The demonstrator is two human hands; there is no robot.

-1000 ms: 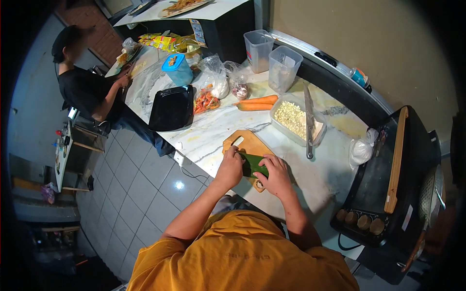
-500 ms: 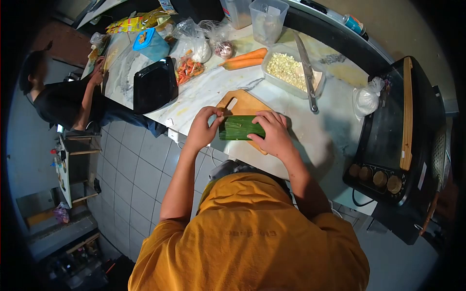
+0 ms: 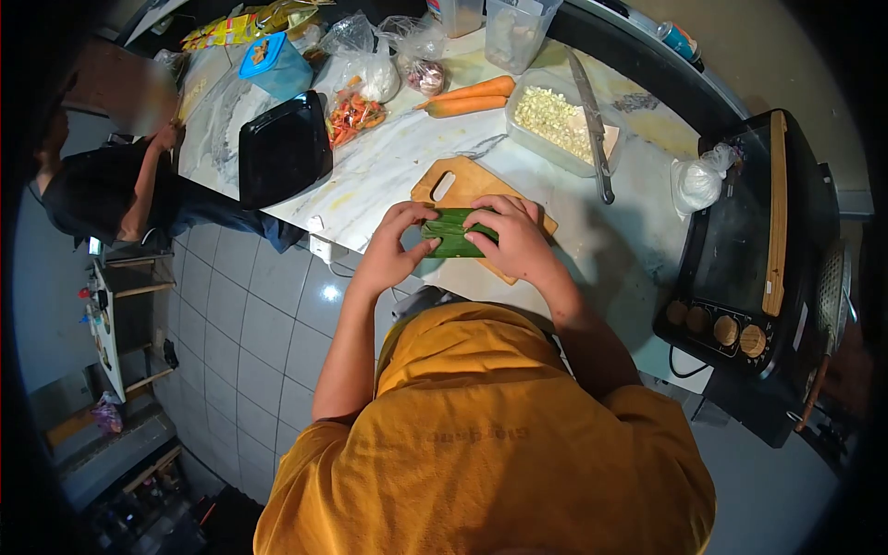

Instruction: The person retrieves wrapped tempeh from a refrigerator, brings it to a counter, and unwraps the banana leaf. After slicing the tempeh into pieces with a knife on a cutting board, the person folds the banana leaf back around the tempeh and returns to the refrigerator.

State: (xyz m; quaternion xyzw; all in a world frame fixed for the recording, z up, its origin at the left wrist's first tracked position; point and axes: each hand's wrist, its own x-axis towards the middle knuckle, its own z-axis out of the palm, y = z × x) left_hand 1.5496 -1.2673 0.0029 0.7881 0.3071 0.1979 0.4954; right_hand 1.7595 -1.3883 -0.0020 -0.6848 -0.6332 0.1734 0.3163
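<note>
A folded green leaf packet (image 3: 450, 235) lies over the wooden cutting board (image 3: 474, 185) at the counter's front edge. My left hand (image 3: 396, 245) grips its left end between thumb and fingers. On its right part my right hand (image 3: 511, 236) is closed, fingers over the top and thumb at the near side. Beyond the board are two carrots (image 3: 470, 98) and a clear tub of chopped pale pieces (image 3: 550, 118), with a knife (image 3: 592, 129) resting across the tub.
A black tray (image 3: 285, 151), a bag of chillies (image 3: 352, 115) and a blue-lidded container (image 3: 276, 67) stand at the left back. At the right are a tied white bag (image 3: 697, 183) and a black oven (image 3: 731, 250). Another person (image 3: 102, 190) stands at the far left.
The view has tilted down and shifted. The leaf packet, earlier dark and partly covered, now lies flat, and my left hand has closed further over its left end.
</note>
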